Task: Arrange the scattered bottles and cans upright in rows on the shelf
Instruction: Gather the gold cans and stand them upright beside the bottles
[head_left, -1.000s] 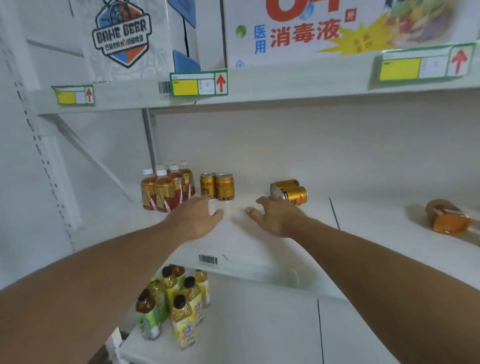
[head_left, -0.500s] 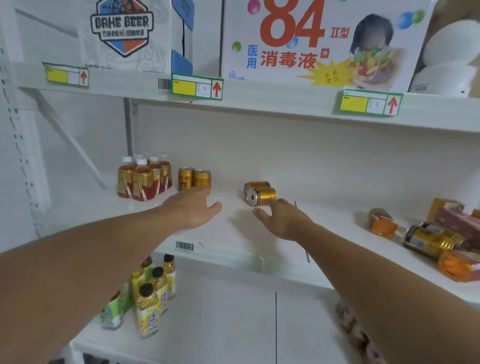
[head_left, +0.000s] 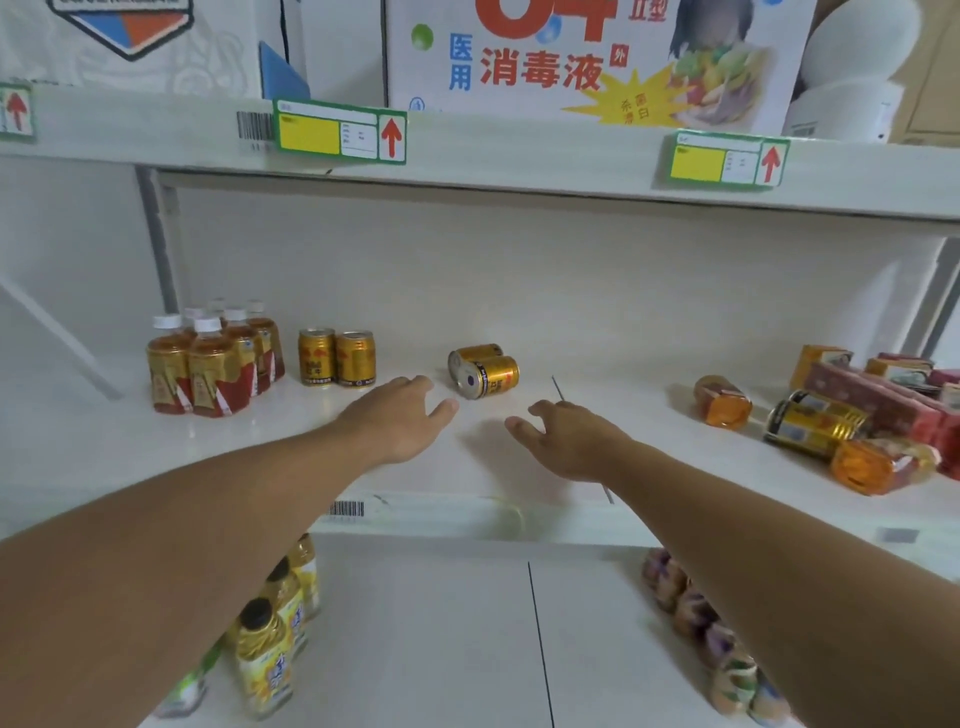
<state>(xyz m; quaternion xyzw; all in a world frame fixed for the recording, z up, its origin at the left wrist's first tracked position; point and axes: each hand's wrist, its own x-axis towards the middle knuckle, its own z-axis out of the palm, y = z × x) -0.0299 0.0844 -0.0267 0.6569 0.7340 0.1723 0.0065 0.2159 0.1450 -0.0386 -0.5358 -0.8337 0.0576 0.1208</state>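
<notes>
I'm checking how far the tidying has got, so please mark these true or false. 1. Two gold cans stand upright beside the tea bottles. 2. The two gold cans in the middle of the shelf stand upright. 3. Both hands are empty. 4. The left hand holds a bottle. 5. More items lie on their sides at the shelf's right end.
1. True: two upright gold cans stand just right of the tea bottles.
2. False: the middle gold cans lie on their sides.
3. True: the left hand and right hand hold nothing, fingers spread.
4. False: it is empty, short of the fallen cans.
5. True: a fallen gold can and toppled orange bottles lie there.
</notes>
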